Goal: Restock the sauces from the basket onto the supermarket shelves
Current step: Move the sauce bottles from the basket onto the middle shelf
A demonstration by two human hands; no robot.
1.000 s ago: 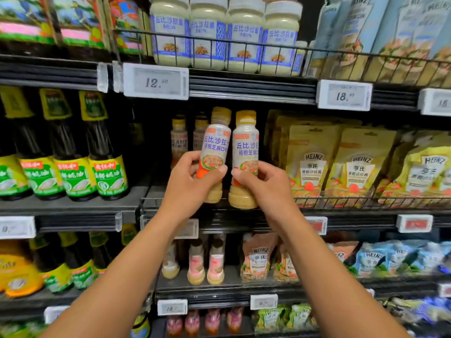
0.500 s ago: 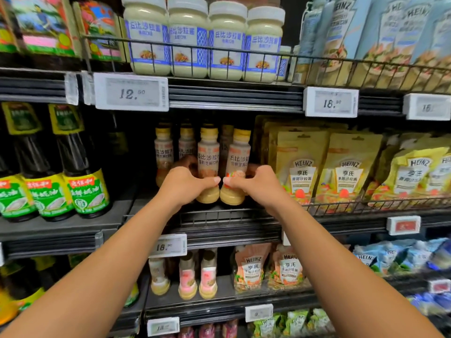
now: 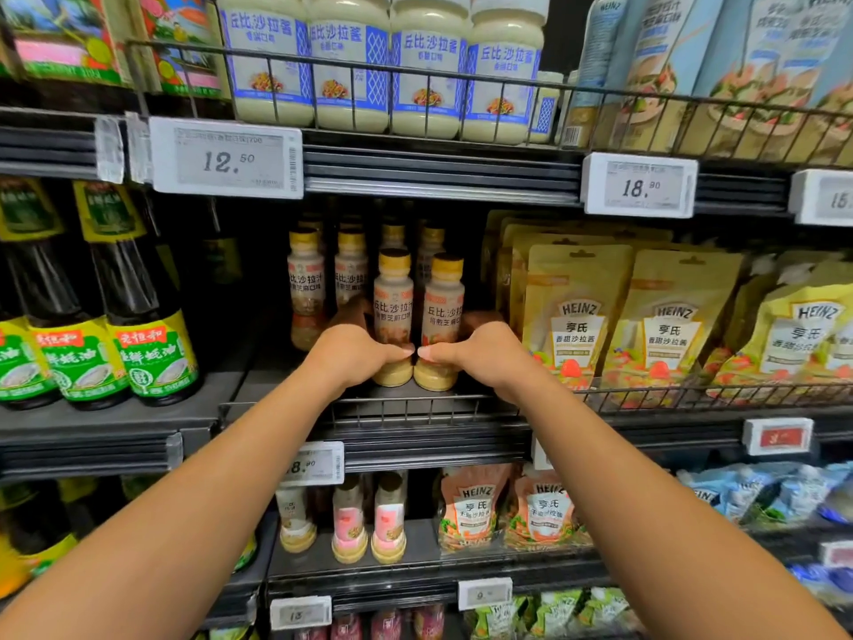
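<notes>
Two small sesame dressing bottles with yellow caps stand upright side by side at the front of the middle shelf (image 3: 415, 406). My left hand (image 3: 355, 355) grips the left bottle (image 3: 393, 295) low on its body. My right hand (image 3: 484, 351) grips the right bottle (image 3: 444, 300) the same way. Both thumbs nearly meet in front of the bottles. Several more bottles of the same dressing (image 3: 305, 279) stand behind and to the left. The basket is out of view.
Dark oyster sauce bottles (image 3: 147, 334) stand on the left. Yellow Heinz pouches (image 3: 577, 316) fill the wire bay to the right. Mayonnaise jars (image 3: 351, 62) sit on the shelf above, price tags (image 3: 226, 157) along its edge. Pink-labelled bottles (image 3: 348, 524) stand on the shelf below.
Both hands carried the two bottles from in front of the shelf down onto the middle shelf, and now hold them standing at its front edge.
</notes>
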